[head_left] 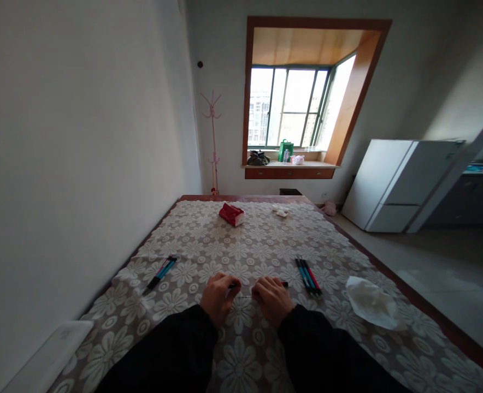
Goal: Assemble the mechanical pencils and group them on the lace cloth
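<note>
My left hand (pixel 217 297) is closed above the tablecloth, its thumb and fingers pinching a small dark piece (pixel 235 286) that is mostly hidden. Close beside it, my right hand (pixel 272 299) is curled round a pen, whose dark end with a bit of red (pixel 284 284) pokes out past the knuckles. Something thin and pale shows in the gap between both hands; its kind is unclear. To the right lie several blue and red pens (pixel 307 277) side by side. A small bundle of pens (pixel 160 274), blue and red with black ends, rests on the left.
A red tissue pack (pixel 231 214) and a crumpled white tissue (pixel 281 210) lie toward the table's far end. White paper (pixel 372 303) sits at right. A white plastic case (pixel 48 355) is at the near left, beside the wall. The floral tablecloth (pixel 239 365) covers the table.
</note>
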Motion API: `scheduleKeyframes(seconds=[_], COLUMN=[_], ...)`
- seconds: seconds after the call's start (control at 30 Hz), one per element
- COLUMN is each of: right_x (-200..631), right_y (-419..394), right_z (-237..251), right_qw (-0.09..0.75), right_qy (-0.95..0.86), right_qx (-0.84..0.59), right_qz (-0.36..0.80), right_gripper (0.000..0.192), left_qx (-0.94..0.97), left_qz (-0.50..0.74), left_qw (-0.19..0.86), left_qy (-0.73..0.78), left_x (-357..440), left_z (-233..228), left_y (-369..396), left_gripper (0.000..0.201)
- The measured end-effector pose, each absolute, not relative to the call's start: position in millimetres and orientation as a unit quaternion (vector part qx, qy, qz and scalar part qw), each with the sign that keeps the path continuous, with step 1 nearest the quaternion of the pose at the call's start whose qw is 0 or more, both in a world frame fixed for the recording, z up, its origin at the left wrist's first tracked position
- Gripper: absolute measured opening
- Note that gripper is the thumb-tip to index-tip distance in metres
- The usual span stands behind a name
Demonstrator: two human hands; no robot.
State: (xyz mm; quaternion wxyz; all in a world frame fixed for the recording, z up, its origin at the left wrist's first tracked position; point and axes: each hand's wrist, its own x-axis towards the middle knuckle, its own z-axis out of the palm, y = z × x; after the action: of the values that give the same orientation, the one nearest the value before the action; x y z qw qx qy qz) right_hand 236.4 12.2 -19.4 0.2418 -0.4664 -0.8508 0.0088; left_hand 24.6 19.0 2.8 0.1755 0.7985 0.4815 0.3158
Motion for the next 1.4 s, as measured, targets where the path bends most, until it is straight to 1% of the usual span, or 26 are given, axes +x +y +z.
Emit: scheduleKeyframes(seconds=[0.13, 0.27, 0.37, 0.43, 0.5, 0.57, 0.63, 0.7, 0.77, 0.87, 0.97, 1.1, 1.23, 1.4], right_x=[238.8, 240.4, 238.3, 234.8, 230.6, 227.2, 225.8, 226.7, 229.0, 232.3, 233.2, 232.1, 230.6, 229.8], right_y=[14.6, 15.9, 14.9, 13.6, 12.4, 11.7, 11.8, 12.2, 12.1, 10.2, 7.4, 4.6, 1.8, 0.5], right_z=[-22.0, -19.5, -14.4, -11.8, -11.1, -12.7, -15.9, -19.5, -22.1, -23.2, -21.8, -18.7, -16.2, -16.8], right_qw=[0.294, 0.406, 0.501, 0.538, 0.559, 0.574, 0.583, 0.583, 0.577, 0.558, 0.512, 0.446, 0.404, 0.396], right_qy=[-0.823, -0.771, -0.697, -0.633, -0.553, -0.483, -0.456, -0.472, -0.515, -0.608, -0.683, -0.734, -0.761, -0.757], right_qx=[-0.484, -0.477, -0.449, -0.406, -0.357, -0.324, -0.309, -0.307, -0.317, -0.366, -0.433, -0.480, -0.493, -0.509], right_qz=[0.037, 0.115, 0.247, 0.381, 0.504, 0.577, 0.597, 0.585, 0.550, 0.429, 0.289, 0.181, 0.123, 0.099], right_gripper=[0.012, 0.014, 0.019, 0.027, 0.036, 0.042, 0.043, 0.040, 0.035, 0.027, 0.015, 0.017, 0.020, 0.021], left_qx=[0.759, 0.749, 0.750, 0.752, 0.752, 0.750, 0.751, 0.758, 0.765, 0.770, 0.766, 0.769, 0.769, 0.769], left_qz=[0.383, 0.396, 0.393, 0.383, 0.368, 0.360, 0.365, 0.372, 0.372, 0.368, 0.377, 0.373, 0.380, 0.388], left_qw=[0.169, 0.178, 0.219, 0.263, 0.293, 0.308, 0.319, 0.326, 0.325, 0.328, 0.331, 0.309, 0.314, 0.316], left_qy=[0.498, 0.500, 0.484, 0.467, 0.462, 0.461, 0.448, 0.425, 0.412, 0.405, 0.401, 0.416, 0.406, 0.398], left_x=[21.5, 21.1, 22.5, 23.5, 24.4, 25.2, 25.8, 26.4, 26.5, 26.0, 25.1, 24.8, 24.8, 24.4], left_z=[2.3, 0.1, -2.3, -4.8, -7.3, -8.9, -8.8, -7.2, -5.6, -4.9, -5.8, -5.1, -5.7, -13.8], left_y=[20.7, 22.6, 23.1, 23.2, 23.1, 22.9, 22.4, 21.8, 21.1, 20.8, 21.2, 20.9, 20.2, 22.7], left_gripper=[0.015, 0.013, 0.009, 0.007, 0.009, 0.014, 0.016, 0.014, 0.013, 0.012, 0.011, 0.014, 0.015, 0.019])
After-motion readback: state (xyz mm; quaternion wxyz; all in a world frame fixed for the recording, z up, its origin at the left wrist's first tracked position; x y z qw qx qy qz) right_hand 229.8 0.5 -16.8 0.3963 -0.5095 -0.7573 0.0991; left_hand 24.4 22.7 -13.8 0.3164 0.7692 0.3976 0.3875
